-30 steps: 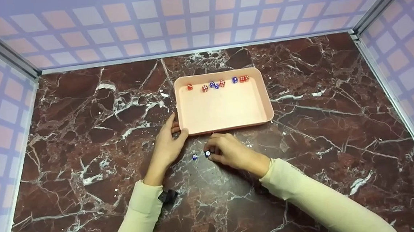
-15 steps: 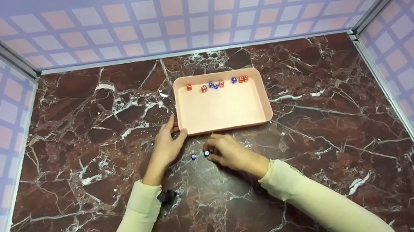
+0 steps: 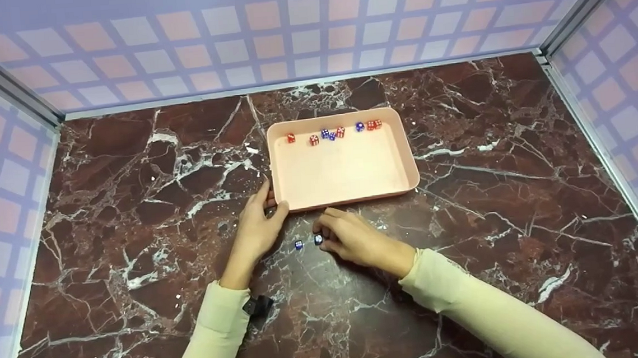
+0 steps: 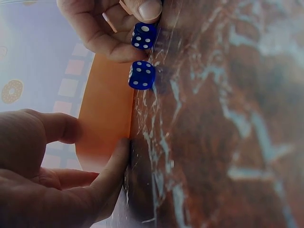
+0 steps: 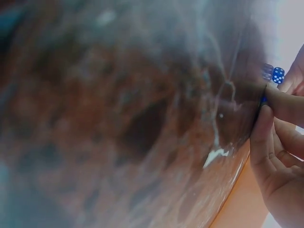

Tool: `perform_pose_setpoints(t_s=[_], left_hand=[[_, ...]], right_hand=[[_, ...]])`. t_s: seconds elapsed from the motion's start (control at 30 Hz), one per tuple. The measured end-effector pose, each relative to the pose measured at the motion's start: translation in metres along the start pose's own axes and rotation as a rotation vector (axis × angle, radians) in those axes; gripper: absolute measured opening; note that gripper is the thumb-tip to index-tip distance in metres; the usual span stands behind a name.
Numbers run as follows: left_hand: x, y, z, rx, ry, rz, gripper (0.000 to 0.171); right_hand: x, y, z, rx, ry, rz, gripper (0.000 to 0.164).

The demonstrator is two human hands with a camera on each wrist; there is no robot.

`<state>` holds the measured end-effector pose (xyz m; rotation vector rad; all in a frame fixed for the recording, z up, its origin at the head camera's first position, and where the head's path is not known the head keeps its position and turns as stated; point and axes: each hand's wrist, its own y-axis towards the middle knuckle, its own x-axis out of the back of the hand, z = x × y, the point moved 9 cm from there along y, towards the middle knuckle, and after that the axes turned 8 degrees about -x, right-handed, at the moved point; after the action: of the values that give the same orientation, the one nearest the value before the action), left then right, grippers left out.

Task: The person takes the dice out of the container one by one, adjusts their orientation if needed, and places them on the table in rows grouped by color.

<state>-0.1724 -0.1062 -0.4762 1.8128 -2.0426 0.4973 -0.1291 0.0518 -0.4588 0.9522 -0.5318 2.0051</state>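
Near the middle of the table stands a shallow peach tray (image 3: pixel 348 202), orange in the wrist views. At its near left corner, my left hand (image 3: pixel 257 222) holds it, thumb at the front and fingers along the left side. Just in front of the tray, my right hand (image 3: pixel 354 238) pinches a blue die (image 4: pixel 144 35) with white dots between thumb and finger, down at the tabletop. Fingers mostly cover this die in the right wrist view. A second blue die (image 4: pixel 142 75) sits on the table between the hands, apart from the first.
Several red dice (image 3: pixel 314 140) and blue dice (image 3: pixel 359 126) lie along the tray's far side. Dark red marble tabletop (image 3: pixel 131 226) surrounds the tray. Checkered walls (image 3: pixel 309 39) close off the back and both sides. A black object (image 3: pixel 258 305) sits at the left cuff.
Both hands keep their places, and the dice and tray stay where they were. Only the head view has shifted slightly.
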Motion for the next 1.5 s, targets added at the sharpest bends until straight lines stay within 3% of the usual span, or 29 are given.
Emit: perform_pose_setpoints(t_s=[0.2,0.37,0.5,0.63,0.77,0.87,0.97,1.17,1.5], left_hand=[[0.001,-0.002,0.002,0.001,-0.024,-0.013,0.068],[0.001,-0.001,0.000,-0.004,-0.035,-0.010,0.067],[0.001,0.000,-0.001,0.002,-0.054,-0.006,0.066],[0.003,0.001,-0.002,0.003,-0.079,-0.008,0.065],[0.003,0.001,-0.003,-0.002,-0.086,-0.007,0.064],[0.002,0.000,-0.004,-0.006,-0.074,-0.005,0.063],[0.001,0.000,-0.003,-0.005,-0.059,-0.006,0.063],[0.001,-0.001,-0.003,0.012,-0.047,-0.003,0.064],[0.000,0.000,-0.001,0.021,-0.051,0.000,0.064]], right_hand=[[-0.003,0.002,0.000,0.006,-0.002,0.059,0.029],[0.001,0.000,0.000,0.016,0.014,0.163,0.045],[0.010,-0.002,0.001,0.015,0.022,0.219,0.053],[0.026,0.001,0.002,0.019,0.085,0.214,0.048],[0.043,0.009,-0.003,0.052,0.234,0.134,0.039],[0.057,0.016,-0.013,0.064,0.316,0.009,0.032],[0.068,0.024,-0.025,0.013,0.341,-0.098,0.024],[0.080,0.042,-0.051,-0.120,0.288,-0.187,0.024],[0.094,0.064,-0.078,-0.233,0.192,-0.269,0.042]])
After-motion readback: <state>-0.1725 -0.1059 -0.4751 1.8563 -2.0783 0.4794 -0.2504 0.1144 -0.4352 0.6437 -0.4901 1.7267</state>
